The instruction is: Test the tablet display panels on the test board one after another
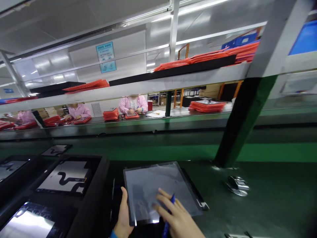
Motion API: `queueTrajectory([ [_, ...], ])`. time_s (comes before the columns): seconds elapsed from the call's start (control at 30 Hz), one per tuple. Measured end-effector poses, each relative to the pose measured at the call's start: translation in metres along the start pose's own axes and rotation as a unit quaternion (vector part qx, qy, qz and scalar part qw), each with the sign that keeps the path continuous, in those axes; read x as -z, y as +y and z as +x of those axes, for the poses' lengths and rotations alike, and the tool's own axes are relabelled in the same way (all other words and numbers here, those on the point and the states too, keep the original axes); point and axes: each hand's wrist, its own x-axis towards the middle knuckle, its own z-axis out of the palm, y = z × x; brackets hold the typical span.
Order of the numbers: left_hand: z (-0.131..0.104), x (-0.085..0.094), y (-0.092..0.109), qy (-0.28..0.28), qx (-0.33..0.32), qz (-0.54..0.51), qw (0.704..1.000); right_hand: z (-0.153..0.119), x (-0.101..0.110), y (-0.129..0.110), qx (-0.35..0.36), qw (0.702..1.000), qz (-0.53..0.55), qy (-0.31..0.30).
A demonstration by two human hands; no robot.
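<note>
A flat rectangular display panel with a clear film over its face lies tilted in front of me. My left hand grips its left edge, thumb pointing up along the side and the other fingers hidden. Over the lower right of the panel is my right hand, slightly blurred, with a blue pen held between its fingers. Those fingertips reach over the film; whether they touch it I cannot tell. Part of another dark panel shows beneath the right edge.
Black trays with display panels and flex cables stand at left. A shiny metal ring-shaped object sits on the green bench near a dark post. Across the bench, people in pink work beside red stacks.
</note>
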Motion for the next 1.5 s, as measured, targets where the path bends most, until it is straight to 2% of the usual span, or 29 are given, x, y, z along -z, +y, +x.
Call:
queueTrajectory([
  [0.07, 0.002, 0.005, 0.0, 0.017, -0.004, 0.015, 1.0, -0.007, 0.016, 0.023, -0.035, 0.999, -0.014, 0.021],
  [0.13, 0.005, 0.011, 0.0, 0.038, -0.013, 0.026, 0.999, -0.014, 0.03, 0.042, -0.082, 0.994, 0.002, 0.069],
  [0.23, 0.009, 0.02, 0.0, 0.044, -0.027, 0.034, 0.998, -0.025, 0.042, 0.057, -0.198, 0.968, 0.07, 0.136],
  [0.33, 0.01, 0.024, 0.0, 0.039, -0.03, 0.04, 0.998, -0.033, 0.048, 0.06, -0.325, 0.916, 0.168, 0.164],
  [0.4, 0.008, 0.021, 0.001, 0.045, -0.03, 0.047, 0.997, -0.036, 0.05, 0.059, -0.383, 0.869, 0.272, 0.155],
  [0.47, 0.007, 0.017, 0.001, 0.058, -0.036, 0.055, 0.996, -0.037, 0.05, 0.057, -0.411, 0.822, 0.369, 0.137],
  [0.53, 0.006, 0.013, 0.001, 0.076, -0.054, 0.064, 0.994, -0.037, 0.049, 0.055, -0.427, 0.787, 0.419, 0.152],
  [0.63, 0.006, 0.011, 0.001, 0.087, -0.067, 0.075, 0.991, -0.038, 0.045, 0.056, -0.433, 0.764, 0.438, 0.191],
  [0.83, 0.007, 0.017, 0.001, 0.097, -0.061, 0.088, 0.989, -0.045, 0.04, 0.064, -0.423, 0.77, 0.441, 0.185],
  [0.97, 0.005, 0.016, 0.001, 0.09, -0.059, 0.089, 0.99, -0.04, 0.04, 0.059, -0.434, 0.765, 0.438, 0.187],
  [1.07, 0.002, 0.01, 0.0, 0.117, -0.091, 0.109, 0.983, -0.039, 0.045, 0.058, -0.423, 0.773, 0.436, 0.183],
  [1.13, 0.0, 0.008, -0.001, 0.125, -0.116, 0.108, 0.979, -0.05, 0.052, 0.066, -0.418, 0.782, 0.427, 0.177],
  [1.2, 0.0, 0.012, 0.0, 0.108, -0.12, 0.097, 0.982, -0.073, 0.063, 0.081, -0.42, 0.811, 0.373, 0.161],
  [1.27, 0.002, 0.021, 0.001, 0.076, -0.106, 0.091, 0.987, -0.104, 0.073, 0.098, -0.412, 0.866, 0.253, 0.132],
  [1.37, 0.004, 0.035, 0.004, 0.036, -0.07, 0.088, 0.993, -0.148, 0.078, 0.117, -0.339, 0.931, 0.096, 0.091],
  [1.43, 0.005, 0.04, 0.004, 0.032, -0.064, 0.091, 0.993, -0.167, 0.076, 0.121, -0.288, 0.955, 0.04, 0.064],
  [1.5, 0.004, 0.04, 0.004, 0.044, -0.078, 0.102, 0.991, -0.175, 0.071, 0.121, -0.255, 0.966, -0.007, 0.05],
])
